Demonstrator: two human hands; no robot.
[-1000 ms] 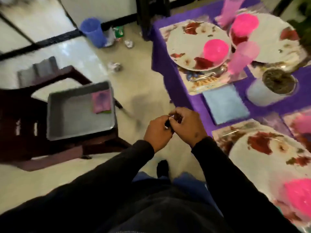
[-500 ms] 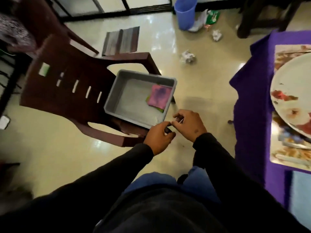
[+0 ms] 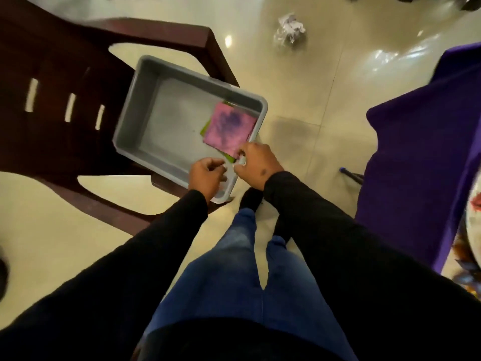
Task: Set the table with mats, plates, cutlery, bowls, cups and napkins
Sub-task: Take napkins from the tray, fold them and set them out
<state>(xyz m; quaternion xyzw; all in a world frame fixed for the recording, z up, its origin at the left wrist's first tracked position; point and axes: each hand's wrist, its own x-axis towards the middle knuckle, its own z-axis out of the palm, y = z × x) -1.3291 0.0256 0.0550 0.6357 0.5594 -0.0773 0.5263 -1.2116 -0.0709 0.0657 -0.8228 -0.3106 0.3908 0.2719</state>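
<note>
A grey plastic tub sits on the seat of a dark brown chair. Inside it a pink napkin lies flat on top of a green napkin, against the tub's right wall. My right hand is at the tub's near right rim. Its fingertips touch the pink napkin's near corner, and the thumb stays apart from them. My left hand hovers over the tub's near corner with its fingers curled in, and I see nothing in it.
The table with its purple cloth stands to the right, a plate's edge showing at the frame border. Crumpled paper lies on the shiny tiled floor beyond the tub. My legs and a dark shoe are below the hands.
My view swung from the table down to the chair and closed in on the tub. My hands, joined before, parted; the right reached the pink napkin's corner, the left moved over the tub.
</note>
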